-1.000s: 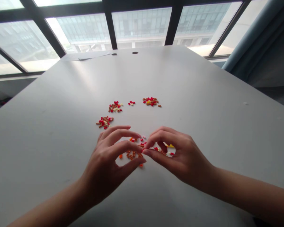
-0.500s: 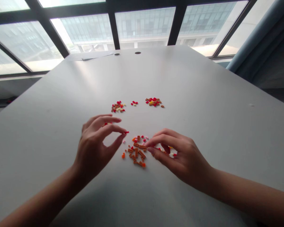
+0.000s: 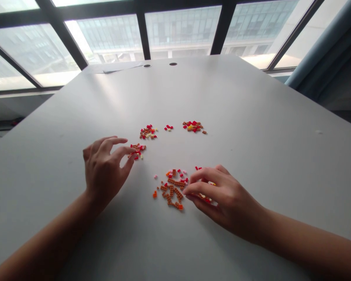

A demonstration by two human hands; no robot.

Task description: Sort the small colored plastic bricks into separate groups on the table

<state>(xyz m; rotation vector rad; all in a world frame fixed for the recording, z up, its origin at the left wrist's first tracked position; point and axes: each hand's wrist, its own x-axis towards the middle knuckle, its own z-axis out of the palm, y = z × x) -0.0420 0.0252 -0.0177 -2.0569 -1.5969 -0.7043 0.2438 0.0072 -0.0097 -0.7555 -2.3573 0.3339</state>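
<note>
My left hand (image 3: pixel 107 168) reaches over a small pile of red, brown and cream toy bricks (image 3: pixel 140 147) left of centre. Its thumb and index fingertip pinch a small red brick (image 3: pixel 136 152) at the pile's edge. My right hand (image 3: pixel 219 191) is at the right side of the central spread of brown bricks (image 3: pixel 171 191). There its thumb and index tip come close together, and anything between them is too small to make out. More red, white and yellow bricks lie partly hidden beneath the right hand. A lone orange brick (image 3: pixel 155 194) sits left of the brown ones.
Farther back on the white table (image 3: pixel 266 136) lie a mixed brick pile (image 3: pixel 148 132), a few red bricks (image 3: pixel 169 127) and another pile (image 3: pixel 193 126). White paper (image 3: pixel 119 68) and two cable holes are at the far edge, before large windows. A blue curtain (image 3: pixel 316 74) hangs right.
My left hand has moved left with the red brick, from above the central spread to the small left pile. My right hand has shifted slightly down, off the long brown brick piece.
</note>
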